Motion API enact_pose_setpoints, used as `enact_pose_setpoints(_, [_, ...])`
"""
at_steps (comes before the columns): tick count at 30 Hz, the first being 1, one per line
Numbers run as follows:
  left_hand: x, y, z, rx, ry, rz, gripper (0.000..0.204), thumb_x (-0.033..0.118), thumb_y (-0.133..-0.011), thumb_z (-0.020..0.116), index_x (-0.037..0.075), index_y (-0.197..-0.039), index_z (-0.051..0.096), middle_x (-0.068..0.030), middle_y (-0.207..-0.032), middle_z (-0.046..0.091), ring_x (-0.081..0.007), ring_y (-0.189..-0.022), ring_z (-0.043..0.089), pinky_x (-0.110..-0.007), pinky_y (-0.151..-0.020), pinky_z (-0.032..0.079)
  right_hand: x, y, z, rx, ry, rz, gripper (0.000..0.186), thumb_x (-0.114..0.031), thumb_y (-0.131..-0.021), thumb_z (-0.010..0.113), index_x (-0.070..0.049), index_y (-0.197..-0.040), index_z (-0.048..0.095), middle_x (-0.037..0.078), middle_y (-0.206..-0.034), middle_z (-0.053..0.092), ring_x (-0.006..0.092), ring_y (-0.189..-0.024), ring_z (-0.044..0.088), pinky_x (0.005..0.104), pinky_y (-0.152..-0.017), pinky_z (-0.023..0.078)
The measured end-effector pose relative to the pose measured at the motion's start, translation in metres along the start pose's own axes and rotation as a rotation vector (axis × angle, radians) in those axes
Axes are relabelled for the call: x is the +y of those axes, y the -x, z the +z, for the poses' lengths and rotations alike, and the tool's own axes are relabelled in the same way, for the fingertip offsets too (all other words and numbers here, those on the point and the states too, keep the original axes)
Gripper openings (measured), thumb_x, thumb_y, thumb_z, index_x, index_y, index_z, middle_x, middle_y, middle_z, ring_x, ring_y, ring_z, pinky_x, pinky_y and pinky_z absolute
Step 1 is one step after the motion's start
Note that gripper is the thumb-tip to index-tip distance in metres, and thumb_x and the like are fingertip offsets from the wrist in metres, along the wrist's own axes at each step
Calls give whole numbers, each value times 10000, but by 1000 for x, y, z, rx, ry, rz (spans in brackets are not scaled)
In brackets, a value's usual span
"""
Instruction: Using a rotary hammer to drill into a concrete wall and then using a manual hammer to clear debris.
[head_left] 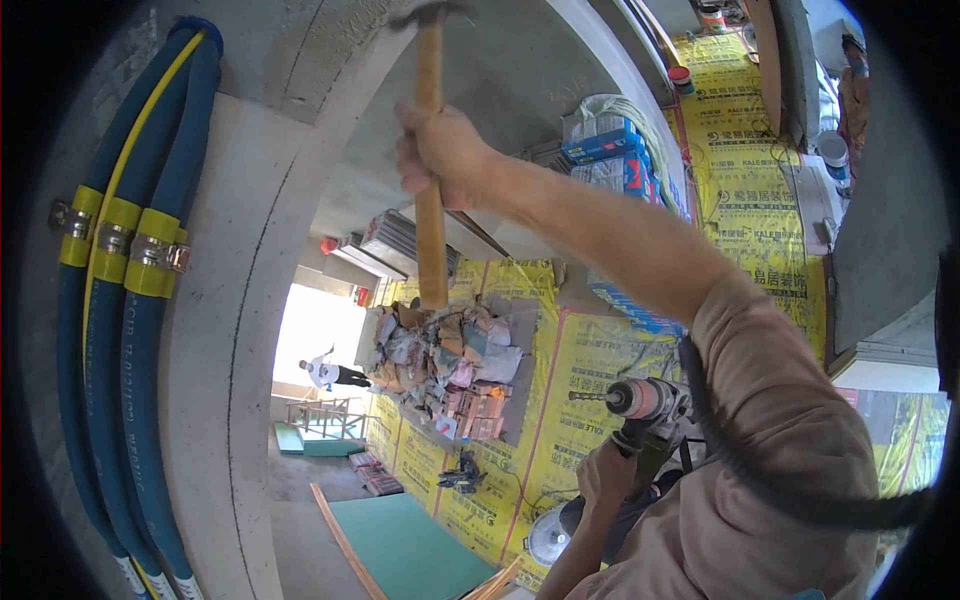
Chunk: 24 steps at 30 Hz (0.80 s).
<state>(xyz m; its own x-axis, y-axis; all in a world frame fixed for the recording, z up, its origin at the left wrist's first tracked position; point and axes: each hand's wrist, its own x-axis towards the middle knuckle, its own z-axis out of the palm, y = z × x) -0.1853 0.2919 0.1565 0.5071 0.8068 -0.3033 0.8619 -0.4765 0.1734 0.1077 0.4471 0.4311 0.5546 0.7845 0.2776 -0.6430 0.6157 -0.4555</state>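
Note:
Around the wooden handle of a hammer (430, 240) my right hand (445, 152) is closed, with the arm stretched out. The dark hammer head, blurred, is near the concrete beam (345, 45) at the top; whether it touches cannot be told. Lower down, my left hand (604, 470) grips a power drill (650, 400) by a dark handle below its reddish collar. The drill's long bit points left, away from my body. Left of the hammer, a pale wall strip (235, 300) carries a dark line.
Blue pipes (145, 330) with yellow bands and metal clamps run down the left. A rubble pile (440, 350) lies on yellow floor sheeting (590, 350). A green board (400, 545), stacked boxes (610, 150) and a black cord (790, 495) show too. Another person (325, 374) stands far off.

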Motion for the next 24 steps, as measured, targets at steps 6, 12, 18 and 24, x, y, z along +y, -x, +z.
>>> enact_pose_setpoints(6, [-9, -1, 6, 52, -11, 18, 376, 402, -779, 718, 78, -970, 732, -228, -909, 703, -419, -900, 673, -517, -800, 517, -8, 34, -12, -62, 281, 13, 318, -328, -995, 531, -53, -855, 455, 59, -620, 477, 165, -444, 448, 356, -423, 414])
enact_pose_setpoints(12, [-1, 4, -3, 48, 8, 15, 356, 390, -791, 696, 76, -954, 732, -233, -897, 699, -420, -896, 673, -518, -802, 517, 1, 68, 18, 206, -264, -294, 277, -327, -1015, 510, -130, -847, 410, -19, -633, 394, 118, -490, 387, 305, -452, 386])
enact_pose_setpoints(18, [-2, 5, 1, 62, -11, 32, 365, 415, -810, 670, 83, -947, 731, -237, -900, 696, -423, -898, 672, -516, -787, 521, -16, 42, -31, -54, 141, -10, 277, -303, -998, 546, -65, -886, 459, 30, -628, 454, 146, -482, 433, 325, -434, 422])
enact_pose_setpoints(24, [5, 7, 1, 32, -25, 81, 347, 412, -802, 679, 99, -943, 733, -229, -907, 700, -419, -900, 674, -519, -789, 520, -17, 63, 3, 161, -249, -264, 333, -361, -1009, 527, -117, -802, 431, -14, -600, 378, 123, -446, 371, 286, -408, 308])
